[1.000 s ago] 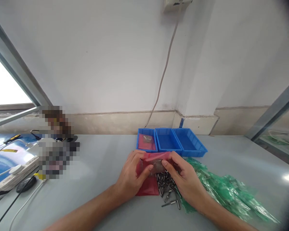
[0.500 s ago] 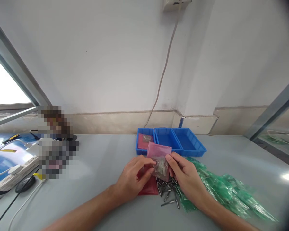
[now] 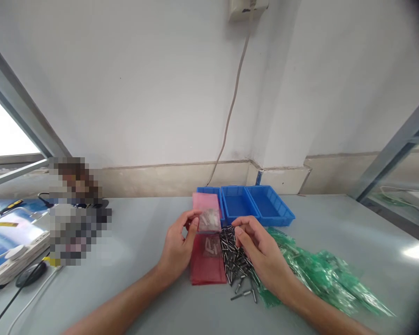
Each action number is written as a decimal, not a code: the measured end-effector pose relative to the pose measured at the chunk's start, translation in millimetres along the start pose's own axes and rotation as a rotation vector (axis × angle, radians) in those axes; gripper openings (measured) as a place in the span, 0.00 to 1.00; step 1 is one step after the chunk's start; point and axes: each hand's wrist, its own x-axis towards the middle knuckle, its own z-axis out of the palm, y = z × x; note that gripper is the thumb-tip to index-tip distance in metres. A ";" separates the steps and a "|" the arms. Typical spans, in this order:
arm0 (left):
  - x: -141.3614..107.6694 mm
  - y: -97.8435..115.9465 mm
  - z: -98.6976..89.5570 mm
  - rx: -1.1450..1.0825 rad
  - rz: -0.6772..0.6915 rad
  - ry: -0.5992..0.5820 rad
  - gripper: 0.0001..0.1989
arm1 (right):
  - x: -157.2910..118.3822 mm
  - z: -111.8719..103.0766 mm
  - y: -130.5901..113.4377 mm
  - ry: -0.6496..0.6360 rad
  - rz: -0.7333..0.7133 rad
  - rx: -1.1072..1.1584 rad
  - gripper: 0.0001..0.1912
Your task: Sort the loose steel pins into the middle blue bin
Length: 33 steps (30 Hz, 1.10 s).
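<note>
Pinched between thumb and fingers of the left hand, a pink packet with small pieces showing in its clear lower part is held up before the left bin, covering much of it. The right hand curls, thumb and forefinger close together, over a pile of metal pins; whether it grips anything cannot be told.

Below the packet, red bags lie on the gray table, just left of the pins, with pale pieces showing at their upper part. The middle bin and right bin, both blue like the left one, stand beside it in a row. Crumpled green plastic spreads right of the pins, partly behind the right hand. At far left are a black mouse and a white power strip, near a pixelated patch. A cord runs down the white wall.
</note>
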 end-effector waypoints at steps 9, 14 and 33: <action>21.4 -7.9 -1.8 0.253 0.243 -0.110 0.15 | -1.6 0.7 0.5 0.001 -0.038 -0.027 0.15; 21.1 -16.4 0.7 0.344 0.239 -0.193 0.23 | -0.8 1.2 -1.1 -0.012 -0.036 -0.038 0.14; 9.2 -20.3 4.0 0.633 0.367 -0.219 0.24 | -5.1 -0.1 -11.5 -0.257 -0.213 -0.457 0.13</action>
